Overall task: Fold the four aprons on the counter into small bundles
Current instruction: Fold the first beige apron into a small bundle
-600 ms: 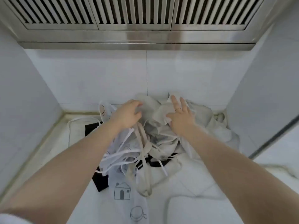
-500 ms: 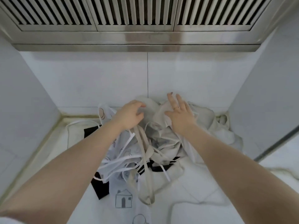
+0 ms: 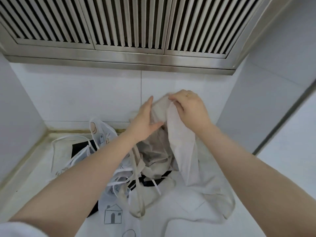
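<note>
Both hands had come up off the heap. A moment back they lay low on the tangled pile; now they were lifted in front of the white tiled back wall [image 3: 102,93], pulling 1 apron free.

Right hand [image 3: 189,110]: fingers curled, grip clamped on the top edge of the plain off-white cloth apron [image 3: 181,144], which hung from it down to the white counter [image 3: 34,175] with its lower part spread out there. Gold ring on 1 finger. Left hand [image 3: 145,118]: fingers mostly straight, laid flat against a beige fabric fold [image 3: 159,108] of the same raised bunch, thumb under it; grip looked apart, pressing more than pinching, though the far side of the palm was hidden.

Rest of the 4 aprons still sat in a heap on the counter under the forearms: a white thin apron printed with little house drawings [image 3: 112,216], a black fabric piece [image 3: 80,147] showing beneath, and loose white and beige ties [image 3: 136,185] knotted through everything. Couldn't separate which tie belonged to which apron.

Slatted stainless steel range hood [image 3: 136,31] overhead.

Meaning for the task: sorting had started, folding had not. No bundle was visible anywhere, so I'd put it at 0 of 4 done. Likely next need: shake this apron clear of the ties, lay it flat on bare counter. Risk: ties snagging and dragging the other aprons along.
</note>
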A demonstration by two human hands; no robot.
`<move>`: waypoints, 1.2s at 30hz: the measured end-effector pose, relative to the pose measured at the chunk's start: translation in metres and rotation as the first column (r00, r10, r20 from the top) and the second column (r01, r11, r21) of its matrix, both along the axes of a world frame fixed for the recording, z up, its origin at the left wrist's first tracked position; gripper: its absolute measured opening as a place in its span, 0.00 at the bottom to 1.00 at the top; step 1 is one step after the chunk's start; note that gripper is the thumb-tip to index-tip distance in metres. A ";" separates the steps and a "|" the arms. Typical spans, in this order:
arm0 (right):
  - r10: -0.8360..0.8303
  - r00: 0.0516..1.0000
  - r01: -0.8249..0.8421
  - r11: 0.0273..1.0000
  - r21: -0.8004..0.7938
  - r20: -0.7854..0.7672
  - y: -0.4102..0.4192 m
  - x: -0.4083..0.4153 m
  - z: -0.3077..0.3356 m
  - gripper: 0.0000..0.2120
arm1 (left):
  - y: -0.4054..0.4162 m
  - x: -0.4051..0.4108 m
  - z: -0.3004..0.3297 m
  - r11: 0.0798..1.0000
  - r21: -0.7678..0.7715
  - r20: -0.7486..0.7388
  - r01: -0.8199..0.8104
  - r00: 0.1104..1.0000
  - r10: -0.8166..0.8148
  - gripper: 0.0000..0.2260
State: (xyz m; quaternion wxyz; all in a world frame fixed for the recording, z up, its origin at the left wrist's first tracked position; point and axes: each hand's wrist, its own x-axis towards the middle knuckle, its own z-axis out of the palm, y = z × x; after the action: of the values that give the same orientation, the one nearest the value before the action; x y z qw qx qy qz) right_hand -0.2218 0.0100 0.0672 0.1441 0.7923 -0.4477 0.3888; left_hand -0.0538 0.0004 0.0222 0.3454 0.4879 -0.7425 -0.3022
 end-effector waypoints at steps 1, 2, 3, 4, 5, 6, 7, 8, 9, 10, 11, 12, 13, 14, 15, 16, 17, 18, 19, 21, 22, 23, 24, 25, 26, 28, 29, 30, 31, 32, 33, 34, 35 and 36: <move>0.008 0.998 -0.006 0.999 -0.037 0.064 0.011 -0.004 0.013 0.11 | 0.008 -0.007 0.008 0.999 -0.036 -0.045 -0.004 0.999 0.003 0.40; 0.012 0.991 -0.002 0.997 -0.075 0.131 0.024 -0.008 0.025 0.11 | 0.016 -0.014 0.017 0.999 -0.050 -0.106 -0.005 0.994 0.000 0.38; 0.020 0.984 -0.002 0.995 -0.102 0.175 0.036 -0.012 0.036 0.11 | 0.023 -0.021 0.025 0.999 -0.044 -0.185 -0.018 0.983 0.010 0.32; 0.033 0.981 -0.009 0.993 -0.122 0.193 0.046 -0.014 0.044 0.10 | 0.031 -0.029 0.034 0.999 -0.028 -0.285 -0.039 0.958 0.030 0.22; 0.040 0.982 -0.014 0.990 -0.138 0.186 0.061 -0.019 0.054 0.08 | 0.045 -0.039 0.045 0.999 -0.007 -0.375 -0.047 0.926 0.041 0.11; 0.041 0.983 -0.016 0.990 -0.141 0.178 0.073 -0.022 0.060 0.07 | 0.055 -0.047 0.054 0.999 0.003 -0.446 -0.046 0.894 0.043 0.04; 0.040 0.983 -0.015 0.991 -0.134 0.182 0.084 -0.025 0.065 0.06 | 0.066 -0.054 0.063 0.998 -0.008 -0.483 -0.055 0.874 0.044 0.06; 0.043 0.978 -0.020 0.993 -0.116 0.202 0.096 -0.030 0.068 0.05 | 0.078 -0.062 0.070 0.999 -0.012 -0.530 -0.045 0.847 0.032 0.09; 0.048 0.971 -0.029 0.996 -0.085 0.235 0.112 -0.037 0.071 0.05 | 0.093 -0.068 0.077 0.999 0.002 -0.585 -0.039 0.811 0.033 0.10; 0.044 0.958 -0.037 0.999 -0.031 0.283 0.123 -0.044 0.072 0.05 | 0.105 -0.072 0.083 0.999 0.028 -0.641 -0.031 0.767 0.042 0.12; 0.039 0.943 -0.050 0.998 0.025 0.331 0.140 -0.053 0.070 0.06 | 0.124 -0.077 0.089 0.999 0.046 -0.679 -0.019 0.733 0.045 0.12; 0.031 0.932 -0.061 0.995 0.074 0.361 0.151 -0.061 0.068 0.09 | 0.138 -0.078 0.093 0.999 0.049 -0.699 -0.007 0.714 0.040 0.12; 0.021 0.927 -0.071 0.990 0.122 0.373 0.161 -0.069 0.064 0.12 | 0.152 -0.079 0.097 1.000 0.028 -0.689 0.000 0.724 0.019 0.11; 0.009 0.928 -0.082 0.980 0.180 0.374 0.172 -0.076 0.059 0.14 | 0.169 -0.079 0.099 1.000 -0.007 -0.652 0.004 0.759 -0.008 0.10; -0.012 0.934 -0.085 0.963 0.255 0.357 0.181 -0.082 0.054 0.15 | 0.184 -0.079 0.101 0.999 -0.039 -0.601 0.009 0.798 -0.031 0.11; -0.041 0.950 -0.071 0.937 0.341 0.310 0.191 -0.089 0.049 0.15 | 0.202 -0.078 0.103 0.998 -0.059 -0.552 0.014 0.833 -0.045 0.13; -0.064 0.970 -0.039 0.910 0.413 0.233 0.198 -0.094 0.046 0.14 | 0.216 -0.078 0.104 0.996 -0.082 -0.511 0.027 0.857 -0.065 0.14; -0.080 0.986 0.003 0.890 0.457 0.149 0.206 -0.099 0.042 0.11 | 0.232 -0.079 0.105 0.994 -0.097 -0.479 0.051 0.873 -0.091 0.15; -0.082 0.991 0.023 0.881 0.473 0.104 0.212 -0.101 0.039 0.07 | 0.245 -0.080 0.105 0.991 -0.109 -0.447 0.083 0.886 -0.123 0.16; -0.075 0.987 -0.002 0.877 0.481 0.140 0.223 -0.103 0.034 0.11 | 0.265 -0.081 0.106 0.985 -0.106 -0.390 0.139 0.905 -0.170 0.15; -0.085 0.978 -0.020 0.872 0.489 0.193 0.229 -0.103 0.032 0.14 | 0.274 -0.081 0.107 0.984 -0.092 -0.376 0.150 0.910 -0.174 0.14; -0.101 0.968 -0.026 0.872 0.489 0.232 0.235 -0.102 0.032 0.16 | 0.281 -0.082 0.107 0.984 -0.077 -0.371 0.160 0.911 -0.177 0.13; -0.120 0.958 -0.026 0.871 0.491 0.262 0.241 -0.102 0.030 0.17 | 0.288 -0.082 0.106 0.985 -0.067 -0.369 0.157 0.913 -0.171 0.13; -0.132 0.944 -0.033 0.874 0.486 0.301 0.246 -0.101 0.027 0.18 | 0.293 -0.082 0.105 0.987 -0.069 -0.376 0.147 0.912 -0.162 0.12; -0.128 0.916 -0.072 0.881 0.468 0.381 0.250 -0.101 0.026 0.17 | 0.298 -0.083 0.102 0.988 -0.077 -0.381 0.131 0.912 -0.150 0.12; -0.069 0.749 -0.270 0.877 0.398 0.659 0.257 -0.101 0.025 0.13 | 0.308 -0.087 0.097 0.991 -0.079 -0.374 0.111 0.918 -0.132 0.13; -0.048 0.621 -0.373 0.859 0.349 0.782 0.262 -0.102 0.027 0.11 | 0.313 -0.089 0.095 0.991 -0.075 -0.363 0.109 0.923 -0.129 0.15; -0.050 0.500 -0.451 0.838 0.309 0.865 0.264 -0.103 0.031 0.11 | 0.317 -0.092 0.093 0.991 -0.060 -0.352 0.118 0.927 -0.131 0.18; -0.064 0.417 -0.498 0.819 0.287 0.907 0.267 -0.104 0.035 0.13 | 0.320 -0.094 0.090 0.990 -0.028 -0.337 0.139 0.931 -0.140 0.21; -0.079 0.383 -0.518 0.806 0.285 0.920 0.268 -0.105 0.039 0.16 | 0.320 -0.096 0.085 0.988 -0.006 -0.290 0.155 0.945 -0.150 0.24; -0.080 0.383 -0.529 0.798 0.289 0.920 0.270 -0.105 0.042 0.17 | 0.317 -0.097 0.079 0.989 -0.010 -0.191 0.146 0.971 -0.145 0.24; -0.069 0.400 -0.535 0.792 0.294 0.914 0.273 -0.105 0.043 0.18 | 0.313 -0.098 0.073 0.993 -0.041 -0.071 0.110 0.991 -0.113 0.23; -0.060 0.413 -0.541 0.787 0.297 0.909 0.275 -0.106 0.043 0.18 | 0.310 -0.098 0.067 0.994 -0.087 0.010 0.065 0.998 -0.064 0.22; -0.056 0.409 -0.544 0.787 0.293 0.911 0.277 -0.107 0.041 0.18 | 0.309 -0.099 0.063 0.992 -0.124 0.023 0.032 0.999 -0.029 0.22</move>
State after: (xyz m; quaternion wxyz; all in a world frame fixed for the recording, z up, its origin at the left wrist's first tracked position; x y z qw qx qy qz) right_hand -0.3292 0.2869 0.1085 -0.4076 0.5330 -0.4174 0.6128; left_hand -0.1524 0.3091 0.0851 0.3627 0.4572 -0.7709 -0.2553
